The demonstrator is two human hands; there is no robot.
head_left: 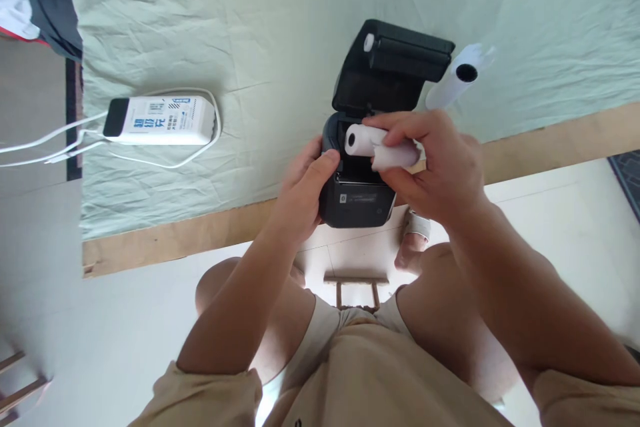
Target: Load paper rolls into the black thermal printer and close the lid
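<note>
My left hand [307,187] is closed around the left side of a black portable thermal printer [360,203] at the table's front edge, thumb on its rim. The printer's lid [385,73] is swung up, with a dark roller along its far part. Between the thumb and fingers of my right hand [437,163] is a white paper roll [367,140], tilted over the open paper bay, its loose end by my thumb. The roll's left end, with a dark core hole, lies over or partly inside the bay; I cannot tell how deep.
A second white paper roll [450,83] lies right of the lid. On the left of the green tablecloth [260,47] is a white power strip [165,119] with white cables. A wooden edge [180,237] runs along the table's front. Part of another person [55,0] shows at the upper left.
</note>
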